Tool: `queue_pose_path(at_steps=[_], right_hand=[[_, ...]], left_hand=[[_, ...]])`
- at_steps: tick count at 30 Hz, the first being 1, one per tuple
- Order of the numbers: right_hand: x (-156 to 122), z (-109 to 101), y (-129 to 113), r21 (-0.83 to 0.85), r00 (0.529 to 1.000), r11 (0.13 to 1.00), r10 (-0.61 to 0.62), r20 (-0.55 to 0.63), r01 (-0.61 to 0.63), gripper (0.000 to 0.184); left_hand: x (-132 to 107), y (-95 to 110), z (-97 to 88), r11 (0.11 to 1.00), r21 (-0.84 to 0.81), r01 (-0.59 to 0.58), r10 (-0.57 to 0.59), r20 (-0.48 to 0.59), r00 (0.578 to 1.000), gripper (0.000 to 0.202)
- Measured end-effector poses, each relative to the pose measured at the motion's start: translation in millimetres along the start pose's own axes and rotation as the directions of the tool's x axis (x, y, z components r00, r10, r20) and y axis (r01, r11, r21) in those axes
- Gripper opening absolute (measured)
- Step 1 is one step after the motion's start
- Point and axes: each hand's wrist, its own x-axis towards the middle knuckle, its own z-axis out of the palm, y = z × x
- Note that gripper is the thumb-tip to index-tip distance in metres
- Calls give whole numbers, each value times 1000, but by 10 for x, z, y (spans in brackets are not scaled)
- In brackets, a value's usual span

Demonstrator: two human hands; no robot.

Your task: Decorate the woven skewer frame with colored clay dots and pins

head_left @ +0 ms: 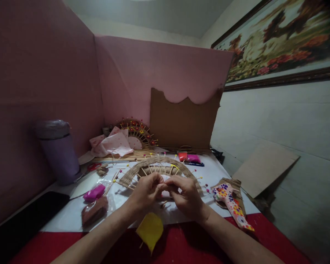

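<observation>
My left hand (pixel 146 191) and my right hand (pixel 186 195) meet fingertip to fingertip over the near edge of a half-round fan of twine woven around thin sticks (pixel 159 168). Both hands have their fingers curled in a pinch; what they pinch is too small to make out. The sticks end in small coloured beads. The fan lies on a white sheet (pixel 71 216). A yellow scrap (pixel 150 230) lies just below my left wrist on the red cloth (pixel 181 245).
A lilac lidded tumbler (pixel 57 150) stands at left, a black phone (pixel 27 220) nearer. Pink and brown clay lumps in plastic (pixel 95 201) lie left. A flower-painted glue gun (pixel 231 201) lies right. A finished fan (pixel 137 134), polka-dot cloth (pixel 112 144), cardboard (pixel 183 123) stand behind.
</observation>
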Motion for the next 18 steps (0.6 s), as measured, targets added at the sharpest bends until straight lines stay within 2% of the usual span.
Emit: queue_pose_path(at_steps=[6,8,10,12,14,18], right_hand=[[-5,-11,-13,-32,998,997,-66,19,66,15],[6,-32,-39,-4,996,996,-87,21,87,16],[18,-52,-65,58,997,996,-71,19,69,17],[25,-57,-74,144,1000,990,-6,14,4,19],[23,-37,-61,244,996,965,92,18,-94,18],[9,55,-27,462,949,834,309,63,-302,15]], left_hand=[[-23,-26,2,997,52,-53,52,23,998,29],[-28,-1,2,998,-12,-55,55,29,998,31],[-30,25,5,984,-176,-10,22,67,997,34],[-30,44,11,935,-353,48,-10,109,994,35],[-31,50,21,888,-452,82,-36,111,993,35],[-33,38,50,878,-472,79,-68,41,997,38]])
